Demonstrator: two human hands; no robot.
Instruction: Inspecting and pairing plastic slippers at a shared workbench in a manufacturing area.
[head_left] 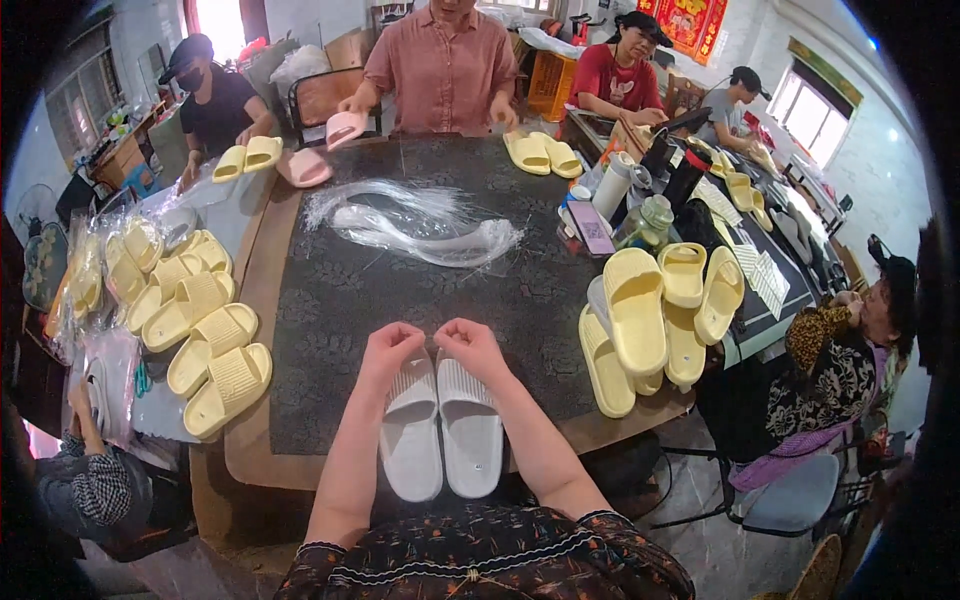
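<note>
Slippers crowd the dark patterned surface point(330, 300) on nearly every side. To the right a heap of pale yellow slippers point(655, 325) is stacked several deep near the surface's edge, and behind it stand a white cup point(612, 185), a glass jar point(650, 222) and a dark bottle point(685, 178), packed close together. To the left a row of yellow slippers point(205, 345) lies soles up, beside more of them in clear bags point(110, 270). In the middle of the surface, well beyond the hands, a loose bundle of clear plastic strands point(420, 228) sprawls. Across the far side a person in a pink shirt point(440, 65) holds a pink slipper point(345, 128), with another yellow pair point(542, 153) by that person's other hand; more people sit at the left and right.

Nothing stands between the hands and the pair of white slippers point(440, 425), which lies side by side, touching, at the near edge of the surface, directly in front of the person. The left hand point(390, 347) rests on the far end of the left slipper and the right hand point(472, 345) on the far end of the right one. Both hands are curled, fingertips pinched close together where the two slippers meet; whether anything thin is caught between them I cannot tell.
</note>
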